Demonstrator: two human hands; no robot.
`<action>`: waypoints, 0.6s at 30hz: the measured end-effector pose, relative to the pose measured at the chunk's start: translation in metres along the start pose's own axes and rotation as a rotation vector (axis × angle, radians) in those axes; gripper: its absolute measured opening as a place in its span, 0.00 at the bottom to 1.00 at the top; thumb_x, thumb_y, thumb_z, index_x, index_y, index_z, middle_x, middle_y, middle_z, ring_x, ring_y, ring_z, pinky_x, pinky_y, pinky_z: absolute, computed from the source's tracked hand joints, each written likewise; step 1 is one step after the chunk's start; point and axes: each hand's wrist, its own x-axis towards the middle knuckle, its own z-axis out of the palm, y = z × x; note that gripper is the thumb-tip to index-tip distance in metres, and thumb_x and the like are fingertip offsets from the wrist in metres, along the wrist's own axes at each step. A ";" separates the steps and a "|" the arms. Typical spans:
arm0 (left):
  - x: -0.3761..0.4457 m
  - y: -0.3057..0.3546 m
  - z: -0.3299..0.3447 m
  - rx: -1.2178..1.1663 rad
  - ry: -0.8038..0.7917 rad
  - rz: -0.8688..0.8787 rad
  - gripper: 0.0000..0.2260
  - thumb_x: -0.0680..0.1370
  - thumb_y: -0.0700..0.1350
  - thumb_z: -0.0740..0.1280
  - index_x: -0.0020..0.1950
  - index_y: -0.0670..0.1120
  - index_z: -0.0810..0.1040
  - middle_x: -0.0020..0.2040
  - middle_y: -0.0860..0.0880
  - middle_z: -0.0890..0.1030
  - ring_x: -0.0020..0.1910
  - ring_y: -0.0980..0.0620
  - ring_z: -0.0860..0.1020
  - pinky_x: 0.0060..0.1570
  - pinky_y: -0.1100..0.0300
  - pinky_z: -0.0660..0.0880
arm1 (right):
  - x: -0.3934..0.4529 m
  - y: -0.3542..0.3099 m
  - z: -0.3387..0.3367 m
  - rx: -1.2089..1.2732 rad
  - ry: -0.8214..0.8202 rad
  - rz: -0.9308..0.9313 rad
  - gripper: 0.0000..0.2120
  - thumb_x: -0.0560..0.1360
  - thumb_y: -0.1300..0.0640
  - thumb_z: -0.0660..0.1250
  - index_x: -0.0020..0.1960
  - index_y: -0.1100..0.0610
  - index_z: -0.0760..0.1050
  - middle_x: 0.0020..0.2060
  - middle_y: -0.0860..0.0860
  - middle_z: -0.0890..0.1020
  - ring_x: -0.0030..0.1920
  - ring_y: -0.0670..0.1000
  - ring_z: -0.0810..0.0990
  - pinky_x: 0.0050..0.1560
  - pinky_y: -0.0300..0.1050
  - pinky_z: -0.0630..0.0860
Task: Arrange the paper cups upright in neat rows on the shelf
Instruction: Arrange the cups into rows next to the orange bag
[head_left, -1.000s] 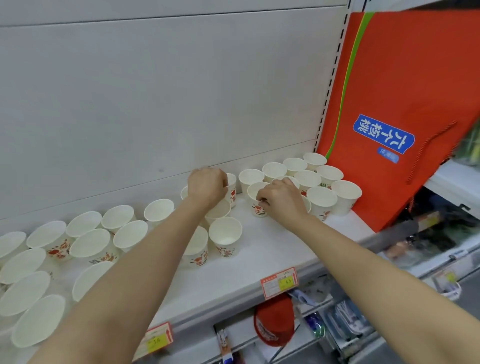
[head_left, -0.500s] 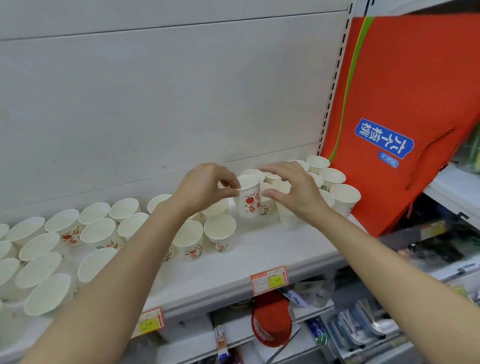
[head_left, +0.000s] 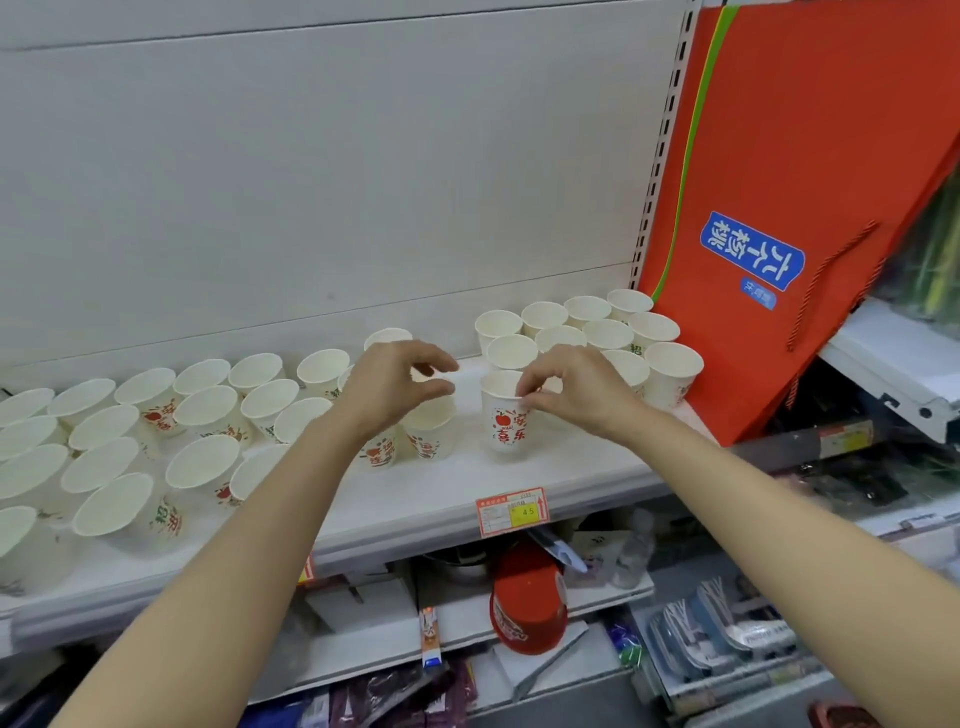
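Right hand: thumb and forefinger pinch the rim of one upright paper cup, which stands on the white shelf apart from the others, its red apple print facing the camera. Left hand: raised just left of that cup, fingers loosely curled with a gap to the thumb, holding nothing. Behind and right of the pinched cup, a block of cups stands upright in close rows beside a red bag. To the left, many cups stand loosely spread. A price tag is fixed to the shelf edge.
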 end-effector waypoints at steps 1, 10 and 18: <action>-0.006 -0.006 0.002 0.025 0.038 -0.037 0.06 0.72 0.48 0.76 0.47 0.56 0.84 0.46 0.60 0.83 0.44 0.63 0.78 0.46 0.62 0.74 | -0.003 0.001 0.004 -0.075 0.012 -0.020 0.04 0.68 0.57 0.75 0.41 0.49 0.83 0.39 0.44 0.83 0.44 0.47 0.77 0.44 0.45 0.71; -0.038 -0.027 0.006 0.022 0.129 -0.155 0.04 0.72 0.49 0.75 0.44 0.57 0.84 0.44 0.61 0.82 0.44 0.62 0.79 0.45 0.55 0.76 | -0.004 0.013 0.034 -0.331 0.157 -0.208 0.05 0.65 0.60 0.76 0.39 0.52 0.83 0.35 0.47 0.82 0.41 0.54 0.79 0.44 0.50 0.73; -0.016 -0.040 -0.006 0.044 0.267 -0.319 0.03 0.74 0.48 0.72 0.45 0.55 0.85 0.42 0.58 0.83 0.44 0.57 0.79 0.42 0.58 0.76 | 0.010 -0.045 0.065 0.077 0.229 0.005 0.01 0.71 0.57 0.72 0.41 0.53 0.83 0.36 0.45 0.83 0.38 0.46 0.78 0.41 0.48 0.76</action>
